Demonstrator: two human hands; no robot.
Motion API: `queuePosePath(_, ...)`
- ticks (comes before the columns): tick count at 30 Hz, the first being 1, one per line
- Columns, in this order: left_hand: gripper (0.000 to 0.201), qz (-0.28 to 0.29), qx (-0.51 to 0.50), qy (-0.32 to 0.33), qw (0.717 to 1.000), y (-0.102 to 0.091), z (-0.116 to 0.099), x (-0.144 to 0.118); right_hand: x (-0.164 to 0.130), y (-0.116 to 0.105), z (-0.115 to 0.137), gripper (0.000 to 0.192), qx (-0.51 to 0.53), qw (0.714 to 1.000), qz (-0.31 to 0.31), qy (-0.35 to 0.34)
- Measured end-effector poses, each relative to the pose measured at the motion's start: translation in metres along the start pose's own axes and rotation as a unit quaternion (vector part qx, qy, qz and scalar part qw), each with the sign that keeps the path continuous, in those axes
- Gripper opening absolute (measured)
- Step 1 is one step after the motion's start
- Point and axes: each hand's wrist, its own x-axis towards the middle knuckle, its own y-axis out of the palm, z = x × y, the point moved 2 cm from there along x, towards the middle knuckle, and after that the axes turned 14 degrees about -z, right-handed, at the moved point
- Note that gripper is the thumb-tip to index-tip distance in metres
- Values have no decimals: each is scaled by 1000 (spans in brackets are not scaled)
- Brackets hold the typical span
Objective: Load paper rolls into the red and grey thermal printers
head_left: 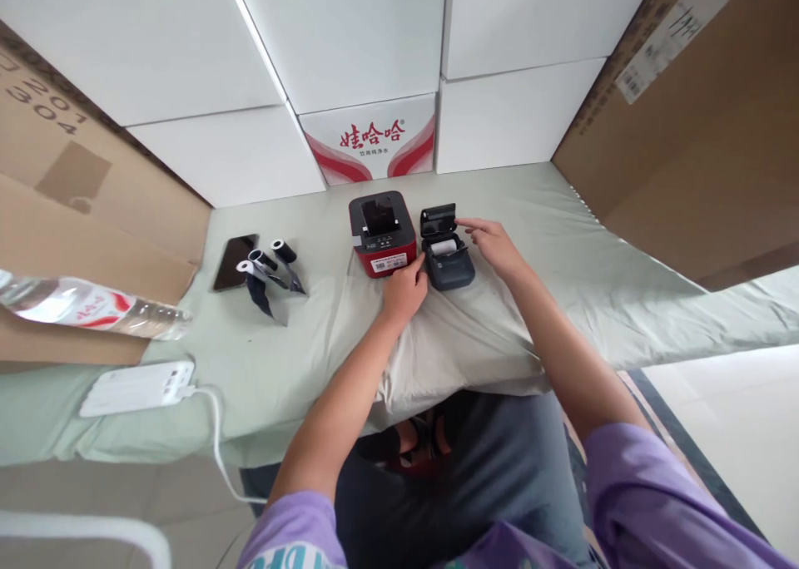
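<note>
While both hands work at a small dark grey printer [447, 257] near the middle of the desk [562, 244], each grip is loose rather than clenched. The left hand [404, 290] rests at the printer's front left corner, fingers curled against it and against the base of the red printer [382, 235] just beside it; whether it actually pinches anything cannot be told. The right hand [496, 244] lies at the grey printer's right edge, fingers spread and reaching toward its raised lid, holding nothing. Inside the open grey printer sits a white paper roll [444, 247]. The red printer, lid also open, stands touching or nearly touching the grey one's left side. Further left on the pale green cloth lie three small black-cored rolls [268, 271] with strips trailing, and a dark phone [234, 261] next to them. A clear water bottle [93, 307] lies on its side at the far left (red and white label), with a white power strip [137, 388] nearer the front edge. White cartons [349, 45] and brown cardboard [699, 128] wall the desk behind.
</note>
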Motion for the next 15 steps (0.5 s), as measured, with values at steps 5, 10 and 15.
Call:
queuePosePath(5,52,4,7,3,1000,1,2,0,34,0,13,36,-167,971,85,-150)
queuePosePath(10,52,4,9,8,1000,0,1,0,59,12,11,17,-264,918,213,-208)
queuePosePath(15,53,13,11,8,1000,0,1,0,62,35,14,16,-369,891,224,-142)
